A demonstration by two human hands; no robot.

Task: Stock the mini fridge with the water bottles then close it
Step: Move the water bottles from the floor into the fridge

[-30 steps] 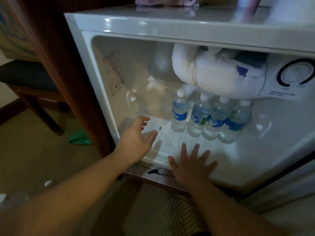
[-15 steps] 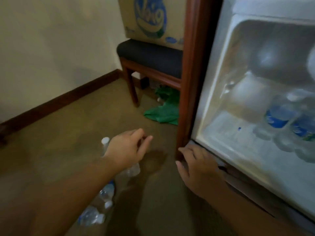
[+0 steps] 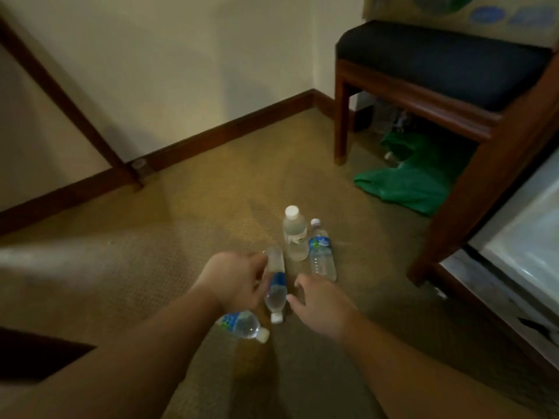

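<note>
four water bottles are on the carpet [image 3: 151, 267], grouped in front of the person. the left hand [image 3: 234, 281] has its fingers curled round the blue-label bottle [image 3: 276, 285], which points its white cap toward the person; whether this bottle is clear of the carpet cannot be told. the right hand [image 3: 317, 299] is just beside that bottle on its right, fingers relaxed and spread, grasping nothing; contact with the bottle cannot be told. a second bottle [image 3: 242, 325] lies on its side below the left wrist, cap pointing right, partly hidden by the forearm. a third bottle [image 3: 295, 234], with a pale label and white cap, stands upright beyond the hands. a fourth bottle [image 3: 322, 252], with a blue-green label, is just beside the third on its right, touching or nearly so.

the mini fridge [image 3: 526, 225] is at the right edge of the view, door open, pale interior partly visible, well apart from the bottles. a wooden chair [image 3: 438, 71] with a dark cushion stands in the far right corner of the carpet. a green bag [image 3: 414, 182] lies under it.
</note>
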